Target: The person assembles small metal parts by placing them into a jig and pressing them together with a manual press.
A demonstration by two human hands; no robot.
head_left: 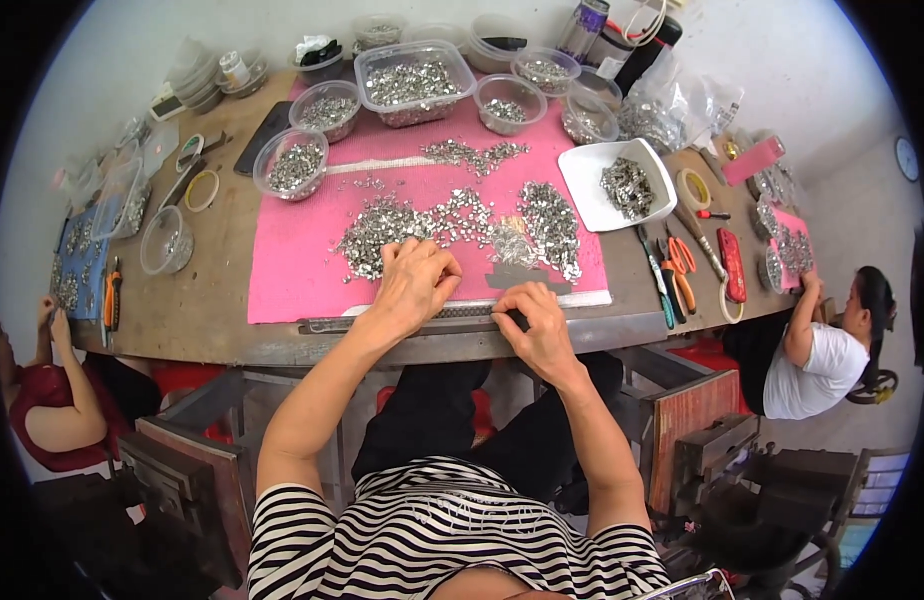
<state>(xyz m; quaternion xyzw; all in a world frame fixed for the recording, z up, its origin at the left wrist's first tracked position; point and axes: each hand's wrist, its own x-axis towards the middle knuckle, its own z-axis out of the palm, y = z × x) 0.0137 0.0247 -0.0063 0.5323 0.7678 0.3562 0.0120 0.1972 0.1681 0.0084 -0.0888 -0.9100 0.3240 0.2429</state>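
Note:
Both of my hands are at the front edge of a pink mat [292, 255]. My left hand [417, 282] is closed, with thumb and fingertips pinched together beside a pile of small silvery metal pieces [377, 240]; whatever they hold is too small to make out. To its right, my right hand [535, 325] has its fingers curled in a pinch at a long, narrow metal strip [462, 312] with a patterned face, lying along the table edge. Thin wire-like pieces [510, 243] and a grey flat patch [527, 277] lie just beyond my right hand. What sits between its fingertips is hidden.
Clear plastic tubs [412, 85] of metal pieces line the back. A white tray [587, 185] stands right of the mat, near orange-handled pliers [674, 275] and a red-handled tool [731, 265]. A person in white [827, 360] sits right, another in dark red [57, 415] left.

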